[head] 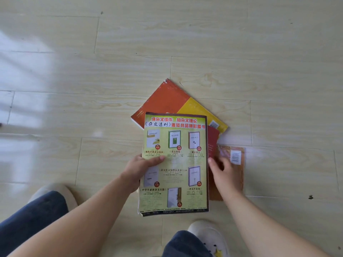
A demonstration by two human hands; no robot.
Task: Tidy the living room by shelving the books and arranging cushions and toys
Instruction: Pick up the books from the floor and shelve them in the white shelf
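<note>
A yellow-green magazine (176, 145) with printed book covers is held above the floor. My left hand (141, 169) grips its left edge, thumb on the cover. My right hand (224, 173) reaches to the magazine's right edge, over a brown book (234, 182) with a white barcode label that lies on the floor; whether its fingers hold anything is hidden. A dark red book (213, 143) shows behind the magazine's right side. Farther off lies an orange and yellow book (178, 101), turned at an angle.
Pale wood-look floor (92, 89) spreads all around the books, with bright glare at the left. My knees in dark trousers and my pale slippers (209, 236) fill the bottom of the view.
</note>
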